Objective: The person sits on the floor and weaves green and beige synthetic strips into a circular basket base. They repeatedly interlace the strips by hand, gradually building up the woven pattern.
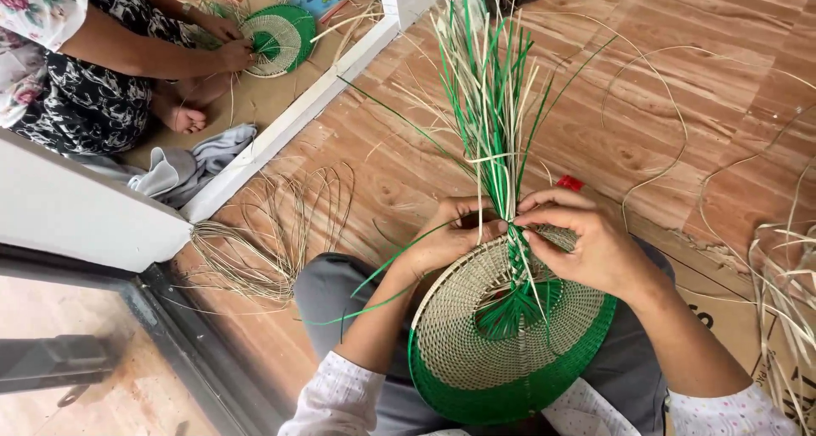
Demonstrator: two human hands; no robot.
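A round woven fan (501, 338), cream in the middle with a green border, rests on my lap. A bundle of green and pale straw strips (489, 87) rises from its top edge. My left hand (446, 232) grips the fan's rim at the base of the strips. My right hand (586, 245) pinches the strips at the same spot, fingertips meeting the left hand's. A loose green strip (382, 274) trails off to the left below my left hand.
Another person (93, 53) sits at the upper left on a mat, both hands on a similar green and cream fan (280, 38). A coil of thin pale fibres (263, 232) lies on the wooden floor. Loose straw (782, 274) lies at right. A small red object (569, 183) sits near my right hand.
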